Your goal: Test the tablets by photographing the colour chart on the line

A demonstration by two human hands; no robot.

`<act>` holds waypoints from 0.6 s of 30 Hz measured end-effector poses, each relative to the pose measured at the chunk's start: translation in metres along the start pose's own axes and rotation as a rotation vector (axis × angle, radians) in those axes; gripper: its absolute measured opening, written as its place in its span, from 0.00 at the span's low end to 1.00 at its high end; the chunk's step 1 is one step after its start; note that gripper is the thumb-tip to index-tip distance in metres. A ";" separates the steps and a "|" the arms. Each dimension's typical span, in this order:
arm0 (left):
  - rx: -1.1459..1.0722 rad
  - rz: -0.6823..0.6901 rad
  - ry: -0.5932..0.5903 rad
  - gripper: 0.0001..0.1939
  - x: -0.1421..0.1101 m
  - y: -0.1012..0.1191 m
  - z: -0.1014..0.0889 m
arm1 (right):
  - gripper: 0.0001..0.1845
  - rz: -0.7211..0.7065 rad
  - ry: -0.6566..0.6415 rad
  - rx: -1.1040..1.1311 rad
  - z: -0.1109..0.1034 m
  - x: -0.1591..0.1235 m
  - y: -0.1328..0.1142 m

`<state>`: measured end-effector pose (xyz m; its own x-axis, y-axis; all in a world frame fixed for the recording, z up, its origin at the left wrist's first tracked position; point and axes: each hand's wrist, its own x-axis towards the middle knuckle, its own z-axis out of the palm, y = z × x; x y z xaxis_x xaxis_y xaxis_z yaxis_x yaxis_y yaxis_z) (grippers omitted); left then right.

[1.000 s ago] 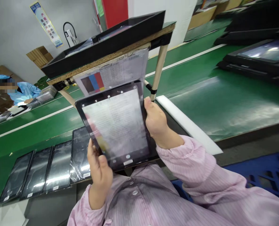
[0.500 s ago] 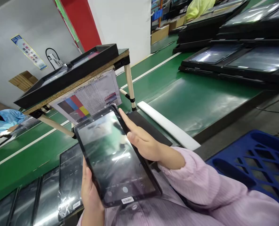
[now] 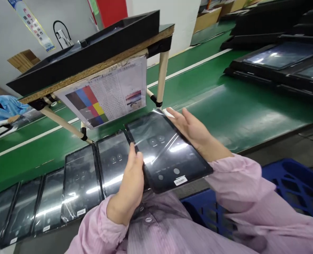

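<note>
Between my two hands is a tablet (image 3: pixel 169 151) with a black frame, its dark screen facing up with faint round icons and glare. A small white label is stuck near its lower edge. My left hand (image 3: pixel 132 178) grips the left edge, thumb on the rim. Along the right edge, my right hand (image 3: pixel 195 130) supports the tablet from the side, thumb raised and fingers partly hidden behind it. Just left of the held tablet, another dark tablet (image 3: pixel 114 158) lies on the bench, partly covered by my left hand.
Several more tablets (image 3: pixel 79 173) lie in a row to the left. A wooden stand (image 3: pixel 103 76) carries a black tray (image 3: pixel 93 47) and a printed colour chart (image 3: pixel 106 95). Black trays with screens (image 3: pixel 280 60) are stacked right on the green bench (image 3: pixel 241 102). A blue crate (image 3: pixel 286 183) sits below. Another person's sleeve (image 3: pixel 7 109) shows far left.
The view has shifted left and closer to the stand. The tablet has moved right and lies flatter. Its screen went from a bright camera-like picture to dark with round icons.
</note>
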<state>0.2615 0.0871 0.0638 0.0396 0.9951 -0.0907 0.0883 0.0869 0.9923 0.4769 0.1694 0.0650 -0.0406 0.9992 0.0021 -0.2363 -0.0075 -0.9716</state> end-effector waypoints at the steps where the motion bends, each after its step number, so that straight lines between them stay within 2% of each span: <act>1: 0.033 -0.021 -0.051 0.34 0.001 -0.001 0.000 | 0.39 0.003 -0.001 -0.044 -0.008 0.005 0.005; 3: 0.045 -0.009 -0.189 0.35 -0.004 0.001 -0.004 | 0.39 0.010 0.014 -0.117 -0.019 0.012 0.016; 5: 0.120 0.108 -0.333 0.34 -0.013 0.010 -0.014 | 0.38 0.027 0.033 -0.159 -0.023 0.017 0.027; 8: 0.314 0.267 -0.599 0.28 -0.029 0.030 -0.033 | 0.39 0.025 0.038 -0.179 -0.020 0.018 0.034; 10: 0.441 0.321 -0.675 0.24 -0.035 0.038 -0.047 | 0.41 -0.041 0.052 -0.249 -0.016 0.014 0.031; 11: 0.496 0.342 -0.653 0.22 -0.037 0.038 -0.054 | 0.42 -0.095 0.061 -0.336 -0.013 0.010 0.027; 13: 0.606 0.370 -0.516 0.19 -0.037 0.030 -0.070 | 0.41 -0.216 0.061 -0.615 -0.008 -0.002 0.019; 16: 0.794 0.406 -0.254 0.16 -0.030 0.012 -0.094 | 0.29 -0.359 -0.053 -1.105 0.002 -0.026 0.012; 18: 0.963 0.442 -0.105 0.16 -0.024 0.003 -0.108 | 0.26 -0.426 -0.126 -1.316 0.008 -0.038 0.014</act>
<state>0.1534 0.0686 0.0782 0.3423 0.9160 0.2093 0.7933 -0.4011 0.4580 0.4678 0.1307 0.0529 -0.2999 0.9041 0.3043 0.8232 0.4065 -0.3964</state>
